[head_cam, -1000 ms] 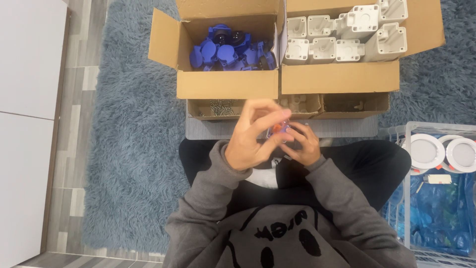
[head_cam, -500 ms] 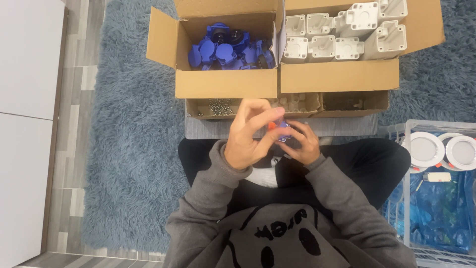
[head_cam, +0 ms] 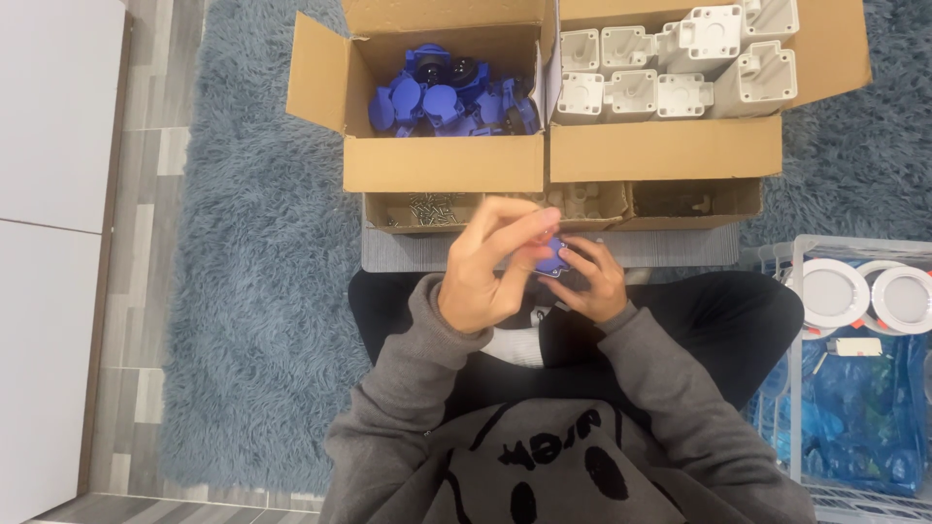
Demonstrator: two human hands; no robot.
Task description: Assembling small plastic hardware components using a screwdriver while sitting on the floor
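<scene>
Pinching small blue plastic part between left hand, right hand

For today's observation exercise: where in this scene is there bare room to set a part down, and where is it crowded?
Free: the blue rug left of the box of blue parts, and the rug strip between the box of white parts and the wire basket. Crowded: both boxes, the shallow trays, and the lap where the left hand and right hand hold a blue part.

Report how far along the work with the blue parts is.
Done: no finished pieces can be told apart in view. In hand: one blue part held between the left hand and right hand over the lap. Left: the cardboard box ahead holds a heap of blue parts; the neighbouring box holds white housings.
</scene>
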